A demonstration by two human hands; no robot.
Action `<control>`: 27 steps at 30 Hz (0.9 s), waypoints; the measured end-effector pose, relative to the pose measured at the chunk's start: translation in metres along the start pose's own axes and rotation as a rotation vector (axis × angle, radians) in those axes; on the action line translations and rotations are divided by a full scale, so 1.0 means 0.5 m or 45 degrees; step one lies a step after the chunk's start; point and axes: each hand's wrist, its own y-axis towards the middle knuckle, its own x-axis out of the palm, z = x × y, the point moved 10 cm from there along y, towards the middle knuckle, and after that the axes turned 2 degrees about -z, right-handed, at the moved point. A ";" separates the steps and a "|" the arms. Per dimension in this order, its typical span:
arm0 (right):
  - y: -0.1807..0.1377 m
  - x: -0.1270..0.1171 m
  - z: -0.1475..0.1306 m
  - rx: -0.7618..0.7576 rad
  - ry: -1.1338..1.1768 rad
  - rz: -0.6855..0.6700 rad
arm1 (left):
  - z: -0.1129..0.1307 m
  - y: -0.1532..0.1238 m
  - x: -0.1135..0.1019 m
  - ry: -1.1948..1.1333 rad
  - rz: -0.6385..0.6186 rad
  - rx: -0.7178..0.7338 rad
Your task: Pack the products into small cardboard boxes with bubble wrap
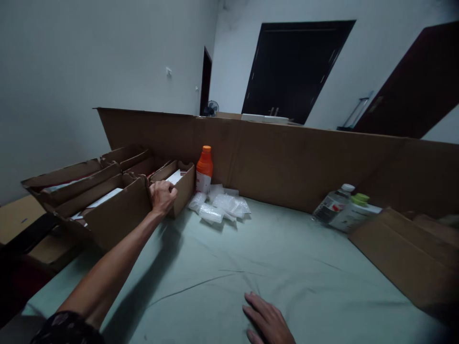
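My left hand [162, 196] reaches forward to a small open cardboard box [181, 184] and its fingers curl over the box's near rim, gripping it. White papers lie inside that box. My right hand [267, 321] rests flat on the pale green cloth [229, 267] near the bottom edge, fingers stretched out, holding nothing. An orange-capped bottle [204, 169] stands just right of the box, with several clear plastic bags [220, 205] lying in front of it.
More open cardboard boxes [89, 200] with papers sit at the left. A tall cardboard wall [287, 157] runs along the back. Two bottles [340, 208] lie at the right beside a flat cardboard piece [405, 258]. Dark doors stand behind.
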 end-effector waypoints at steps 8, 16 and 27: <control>0.028 -0.033 0.051 0.181 0.239 0.116 | -0.033 -0.302 -0.298 -0.109 0.304 0.203; 0.361 0.064 0.012 0.302 0.882 -0.069 | -0.186 -0.502 -0.275 -0.563 0.291 -0.632; 0.299 0.051 -0.014 0.404 1.156 0.008 | -0.208 -0.565 -0.107 -0.376 -0.220 -0.883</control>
